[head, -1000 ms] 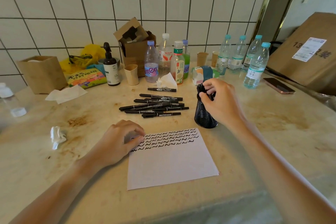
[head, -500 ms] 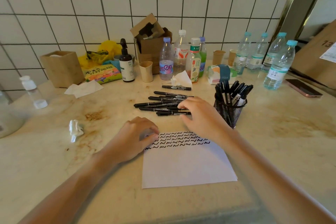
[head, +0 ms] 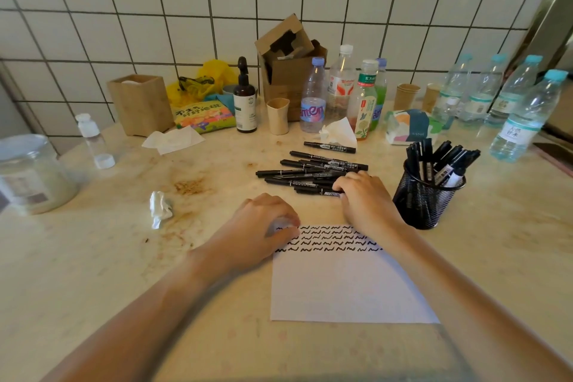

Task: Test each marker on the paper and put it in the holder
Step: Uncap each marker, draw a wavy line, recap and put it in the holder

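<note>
Two hands working: our right hand point(head: 364, 195), at the holder point(head: 428, 195) a second ago, now curls its fingers onto a marker point(head: 322, 193) left of the holder. Left hand point(head: 266, 226) presses the paper point(head: 341, 285) flat. Next test coming.

"tissue" on the tissue pack point(head: 412, 130); "东方" on the green-capped bottle point(head: 365, 102)

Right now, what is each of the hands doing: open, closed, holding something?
Left hand: loosely curled, resting on the paper, holding nothing.
Right hand: fingers on the marker pile; grip cannot be told.
</note>
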